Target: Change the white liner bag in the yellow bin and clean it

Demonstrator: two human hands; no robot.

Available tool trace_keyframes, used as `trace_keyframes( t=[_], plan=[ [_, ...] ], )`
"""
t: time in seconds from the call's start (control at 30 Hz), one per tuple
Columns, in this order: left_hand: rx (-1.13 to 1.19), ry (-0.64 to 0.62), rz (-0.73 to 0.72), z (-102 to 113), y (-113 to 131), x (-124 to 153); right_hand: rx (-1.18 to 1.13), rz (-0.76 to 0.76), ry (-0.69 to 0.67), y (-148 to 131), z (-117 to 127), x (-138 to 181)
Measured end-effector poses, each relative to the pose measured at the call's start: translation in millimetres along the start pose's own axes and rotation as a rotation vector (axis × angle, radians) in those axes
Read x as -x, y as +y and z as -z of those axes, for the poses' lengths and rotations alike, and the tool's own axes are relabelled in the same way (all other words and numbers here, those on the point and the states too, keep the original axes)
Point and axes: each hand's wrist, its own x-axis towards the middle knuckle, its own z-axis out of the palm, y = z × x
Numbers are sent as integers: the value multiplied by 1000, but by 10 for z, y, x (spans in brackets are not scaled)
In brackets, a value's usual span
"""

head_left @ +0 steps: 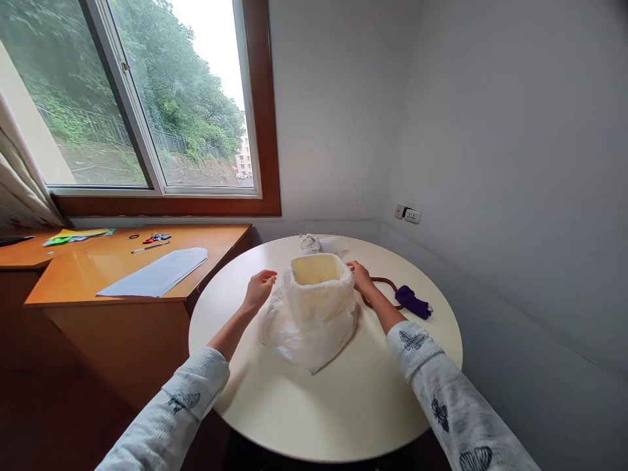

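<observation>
A bin-like container with a pale yellow inside (318, 269) stands upright on the table. A translucent white plastic bag (314, 320) is folded over its rim and hangs loosely down around it. My left hand (260, 290) is held to the left of the rim, a small gap away, fingers loosely bent with nothing in them. On the other side my right hand (362, 277) is close by the rim, fingers stretched towards it; whether the fingertips touch the plastic I cannot tell.
The round cream table (318, 418) also bears a crumpled white bundle (311, 243) behind the container, a brown loop handle (385, 280) and a purple knitted piece (413, 302). At left, a wooden desk (220, 239) holds papers (157, 271), a pen (150, 247) and keys (157, 238).
</observation>
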Motion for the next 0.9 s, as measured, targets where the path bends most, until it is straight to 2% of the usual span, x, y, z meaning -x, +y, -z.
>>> trace_keyframes(
  t=[0.07, 0.1, 0.17, 0.23, 0.33, 0.37, 0.43, 0.53, 0.7, 0.8, 0.9],
  plan=[
    [1, 120, -205, 114, 172, 58, -59, -27, 109, -33, 80, -17],
    [-21, 140, -321, 168, 294, 120, -125, -4, 165, -78, 134, 5],
    [-86, 104, -530, 246, 570, 285, -335, 149, 249, -224, 270, 108],
    [-162, -42, -679, 267, 815, 451, -445, 324, 165, -417, 424, 269],
    [-310, -252, -784, 209, 992, 592, -311, 506, -160, -660, 596, 507],
    [-347, -303, -800, 181, 996, 603, -243, 544, -260, -702, 619, 561],
    [-393, -376, -819, 139, 951, 589, -104, 549, -350, -721, 611, 620],
    [-401, -441, -830, 134, 859, 530, 7, 494, -310, -651, 537, 629],
    [-390, -523, -794, 212, 852, 459, 33, 472, -276, -578, 523, 647],
    [-335, -464, -719, 219, 784, 480, -49, 407, -232, -512, 524, 683],
    [-128, -339, -542, 156, 543, 559, -266, 286, -202, -329, 424, 708]
  ],
)
